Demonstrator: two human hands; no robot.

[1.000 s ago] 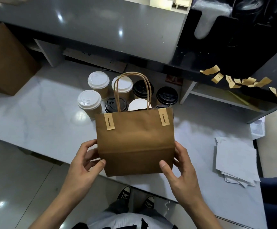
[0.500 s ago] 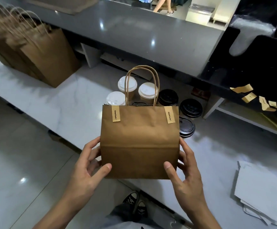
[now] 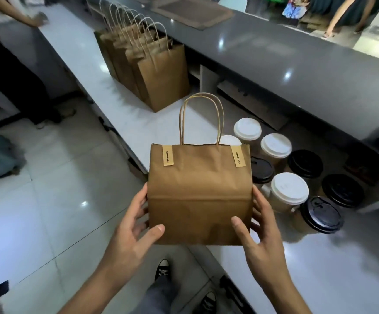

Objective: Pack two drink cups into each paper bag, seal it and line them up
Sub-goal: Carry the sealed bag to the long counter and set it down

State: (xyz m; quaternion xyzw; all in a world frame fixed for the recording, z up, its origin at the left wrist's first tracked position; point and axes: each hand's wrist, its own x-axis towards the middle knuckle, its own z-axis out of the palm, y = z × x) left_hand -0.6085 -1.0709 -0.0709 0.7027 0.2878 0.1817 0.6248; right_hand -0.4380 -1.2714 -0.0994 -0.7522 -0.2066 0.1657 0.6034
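I hold a brown paper bag (image 3: 198,191) upright in the air between both hands, over the near edge of the white counter (image 3: 125,103). Two "Good luck!" stickers seal its top edge, and its twisted handles stand up. My left hand (image 3: 136,225) grips the bag's lower left side, thumb on the front. My right hand (image 3: 258,223) grips the lower right side the same way. Behind and right of the bag stand several drink cups, some with white lids (image 3: 289,189) and some with black lids (image 3: 322,215). A row of sealed bags (image 3: 161,71) stands far left on the counter.
A dark raised counter top (image 3: 285,62) runs along the back. A shelf gap lies beneath it. Another person's arm (image 3: 25,18) reaches onto the counter at the far left. Tiled floor (image 3: 36,200) and my shoes are below.
My view has swung left, bringing the row of sealed bags into sight. The bag in my hands has shifted left, away from the cups; both hands keep the same hold.
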